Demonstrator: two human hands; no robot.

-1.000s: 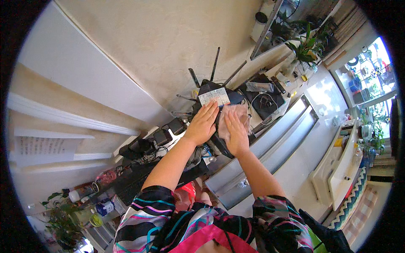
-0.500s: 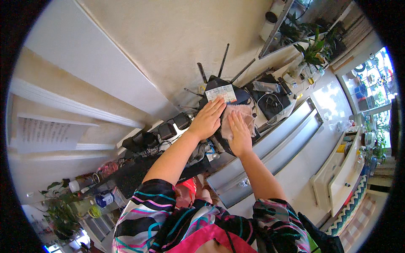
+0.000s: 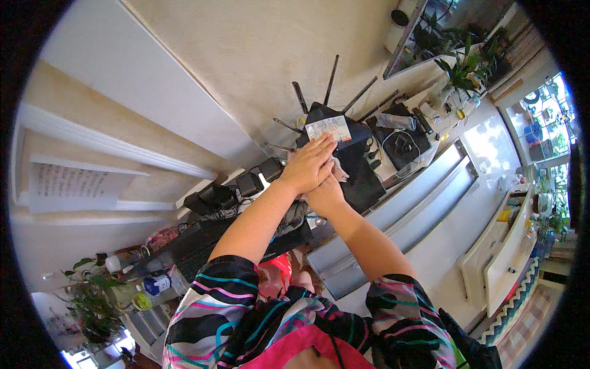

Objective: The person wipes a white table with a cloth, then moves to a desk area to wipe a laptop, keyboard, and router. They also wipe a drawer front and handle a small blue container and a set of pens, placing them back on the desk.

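A black router (image 3: 361, 178) with several raised antennas lies against the wall, a printed white label (image 3: 327, 128) on its upper part. My left hand (image 3: 307, 166) rests on the router with fingers stretched out, fingertips at the label's lower edge. It holds nothing that I can see. Partly beneath it, my right hand (image 3: 326, 195) presses a pale pink cloth (image 3: 338, 173) against the router. Most of the cloth and the right fingers are hidden by the hands.
Right of the router sits another black box (image 3: 402, 138) with a white cable. Black adapters and tangled cables (image 3: 230, 195) crowd the left side. A glass-topped cabinet (image 3: 393, 230) runs below right. A potted plant (image 3: 461, 71) stands at the upper right.
My right hand has moved left with the cloth, partly under my left hand, uncovering the router's right side. My left hand has stayed at the label's lower edge.
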